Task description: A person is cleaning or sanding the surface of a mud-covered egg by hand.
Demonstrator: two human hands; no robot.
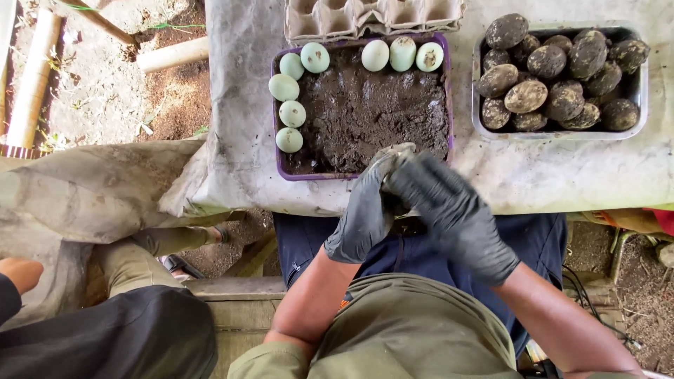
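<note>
Both my hands wear black gloves. My left hand [365,214] grips a mud-smeared egg [390,158] at the near edge of a purple tray [278,163]. My right hand [453,210] lies over the egg and the left fingers, blurred with motion. The tray holds dark mud [365,112] with several clean pale green eggs [291,114] lined along its left and far sides.
A grey tub [562,133] at the right is piled with mud-coated eggs [526,95]. A cardboard egg carton [372,15] lies behind the purple tray. Everything rests on a pale plastic sheet [239,140]. Another person's hand [20,272] and dark sleeve show at the lower left.
</note>
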